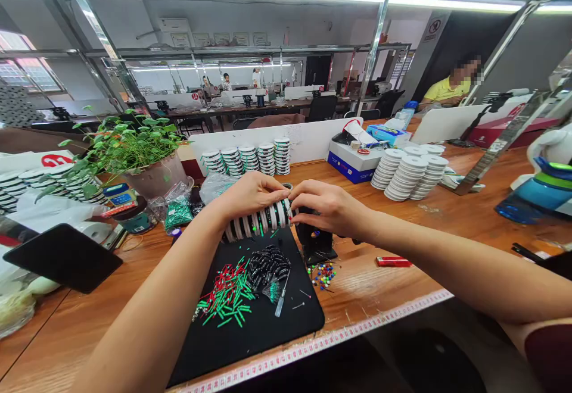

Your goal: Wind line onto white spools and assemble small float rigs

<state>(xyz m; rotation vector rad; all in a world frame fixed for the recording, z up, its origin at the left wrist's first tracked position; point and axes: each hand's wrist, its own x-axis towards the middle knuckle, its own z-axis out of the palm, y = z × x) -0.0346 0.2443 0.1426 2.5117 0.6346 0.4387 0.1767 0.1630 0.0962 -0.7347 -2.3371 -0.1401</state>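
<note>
A row of white spools (259, 221) lies on its side, with dark and green pieces set between the rims. My left hand (250, 196) wraps over the top of the row, and my right hand (328, 205) pinches its right end. Below the row, a black mat (286, 327) holds a heap of green and red tubes (227, 295) and a heap of small black pieces (268, 265). A thin tool with a clear handle (280, 301) lies on the mat. A black stand (315, 239) sits just under my right hand.
Stacks of white spools (413, 172) stand on the wooden bench to the right, with more (245, 158) against a white divider. A potted plant (152, 172), a black phone (62, 256), coloured pins (324, 275) and a red lighter (393, 261) surround the mat. A person (449, 89) sits far right.
</note>
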